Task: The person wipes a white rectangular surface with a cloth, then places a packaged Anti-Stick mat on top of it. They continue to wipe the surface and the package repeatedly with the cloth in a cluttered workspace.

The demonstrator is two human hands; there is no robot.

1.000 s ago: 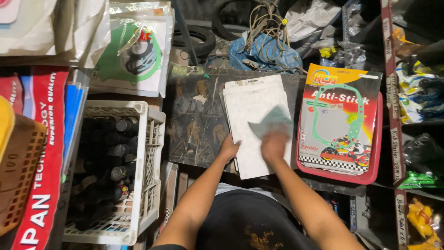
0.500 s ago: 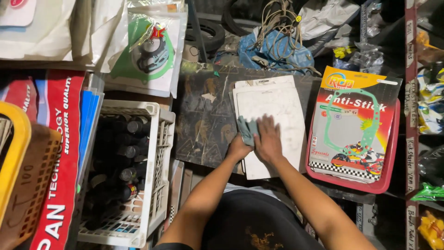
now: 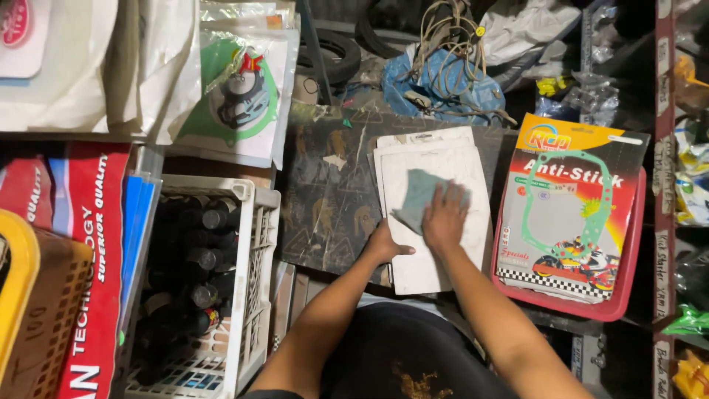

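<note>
The left hand grips the near left edge of a white flat sheet that lies on a dark board. The right hand lies flat and open on a grey-green cloth, pressing it on the sheet. Just right stands a red tray with a packaged gasket. Left is a white crate of dark bottles. Farther away lies a blue bag.

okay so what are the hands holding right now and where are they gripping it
The right hand presses flat on a grey-green cloth, covering its right part, against the white sheets. The left hand grips the sheets' left edge.
</note>
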